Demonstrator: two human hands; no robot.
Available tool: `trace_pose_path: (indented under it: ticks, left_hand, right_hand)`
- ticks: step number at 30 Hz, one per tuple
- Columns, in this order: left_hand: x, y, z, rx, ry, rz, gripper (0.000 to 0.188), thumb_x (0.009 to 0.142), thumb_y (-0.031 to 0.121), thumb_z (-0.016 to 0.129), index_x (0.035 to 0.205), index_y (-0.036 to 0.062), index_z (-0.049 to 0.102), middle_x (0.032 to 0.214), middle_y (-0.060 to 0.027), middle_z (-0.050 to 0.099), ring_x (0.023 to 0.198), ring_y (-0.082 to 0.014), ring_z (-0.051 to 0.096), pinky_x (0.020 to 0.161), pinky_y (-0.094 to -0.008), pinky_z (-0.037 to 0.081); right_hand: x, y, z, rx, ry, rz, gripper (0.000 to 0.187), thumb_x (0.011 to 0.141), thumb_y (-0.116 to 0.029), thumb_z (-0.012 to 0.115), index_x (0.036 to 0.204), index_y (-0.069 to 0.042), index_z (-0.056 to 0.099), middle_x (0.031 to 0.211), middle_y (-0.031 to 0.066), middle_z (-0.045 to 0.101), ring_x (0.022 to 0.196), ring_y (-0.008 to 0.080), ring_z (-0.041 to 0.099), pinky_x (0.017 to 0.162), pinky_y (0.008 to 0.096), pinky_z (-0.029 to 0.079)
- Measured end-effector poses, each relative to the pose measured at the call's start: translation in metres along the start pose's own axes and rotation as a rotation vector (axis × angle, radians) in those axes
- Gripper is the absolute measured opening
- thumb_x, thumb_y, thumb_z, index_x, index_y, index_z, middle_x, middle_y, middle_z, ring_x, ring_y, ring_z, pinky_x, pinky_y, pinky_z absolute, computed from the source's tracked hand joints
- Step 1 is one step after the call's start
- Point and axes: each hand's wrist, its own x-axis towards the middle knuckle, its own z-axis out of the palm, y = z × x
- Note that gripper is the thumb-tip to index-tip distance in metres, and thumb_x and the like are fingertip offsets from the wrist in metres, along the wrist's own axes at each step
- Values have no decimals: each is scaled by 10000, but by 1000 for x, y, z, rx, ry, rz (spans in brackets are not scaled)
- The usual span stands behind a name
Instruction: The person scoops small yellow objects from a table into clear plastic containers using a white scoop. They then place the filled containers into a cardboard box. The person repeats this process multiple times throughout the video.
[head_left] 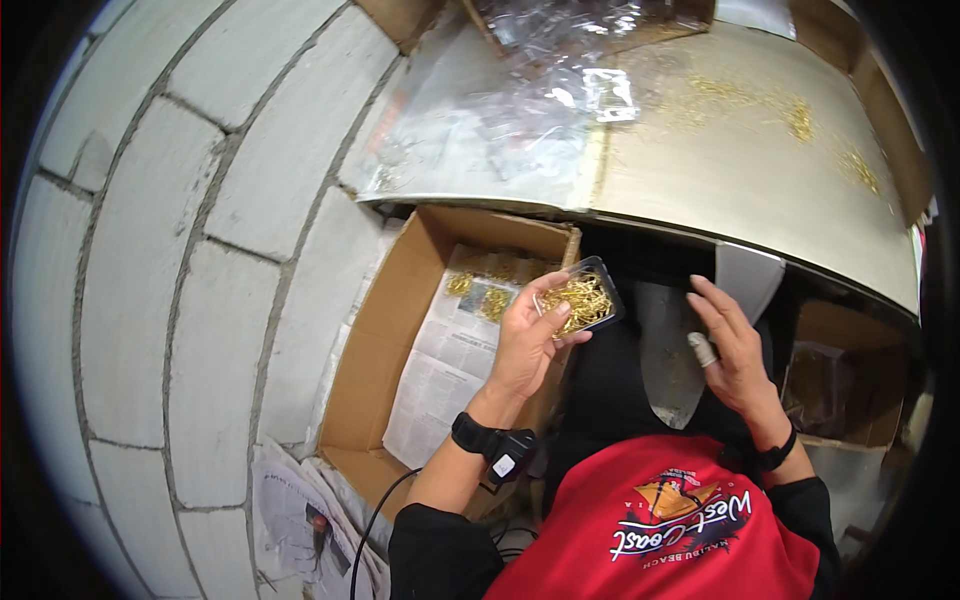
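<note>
My left hand (533, 330) grips a small plastic box (608, 287) with a dark rim, the thumb pressed over its contents. Inside lies a tangle of small gold-coloured metal pieces (580, 300), too fine to tell their kind. To the right, my right hand (734, 350) is raised with its fingers apart and nothing in it; one finger wears a pale wrap (702, 349). Just left of the plastic box stands an open cardboard box (375, 385) lined with newspaper (435, 375), with small gold-filled packs (495, 302) at its far end.
Ahead is a table (680, 170) with scattered gold pieces (798, 120) at its right. Clear plastic packs (560, 60) are heaped at the back. Another cardboard box (850, 340) sits below on the right. A block wall (200, 310) borders the left, with newspapers (310, 525) beside it.
</note>
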Motion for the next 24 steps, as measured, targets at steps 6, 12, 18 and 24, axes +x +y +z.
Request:
trace_pose_path:
  ticks: [6, 12, 18, 24]
  left_hand:
    - [-20, 24, -98, 52, 251, 124, 396, 999, 311, 396, 1260, 20, 460, 1272, -85, 469, 1037, -177, 565, 735, -341, 584]
    - [-22, -46, -205, 52, 625, -31, 347, 984, 294, 431, 1188, 31, 528, 1199, -96, 532, 1002, -208, 587, 748, -398, 562]
    - [-15, -109, -262, 76, 841, -147, 237, 948, 171, 495, 1129, 52, 591, 1006, -42, 631, 884, -177, 618, 697, -343, 518]
    - [1, -169, -327, 1143, 663, -32, 281, 838, 83, 559, 1083, -47, 601, 1070, -213, 628, 982, -317, 579, 869, -413, 441]
  right_hand:
    - [-8, 14, 0, -63, 12, 153, 534, 739, 117, 584, 1249, -24, 513, 1338, 164, 483, 1227, 332, 483, 1017, 370, 395]
    - [-2, 15, 16, -52, -38, 205, 515, 756, 122, 560, 1247, -26, 513, 1348, 154, 478, 1243, 330, 472, 1014, 371, 395]
    - [8, 8, 24, -72, -121, 182, 499, 753, 118, 570, 1226, -37, 525, 1347, 142, 482, 1220, 330, 494, 987, 364, 426]
    - [6, 21, 24, -88, -158, 111, 502, 680, 53, 617, 1170, -25, 539, 1300, 175, 503, 1169, 349, 519, 930, 410, 479]
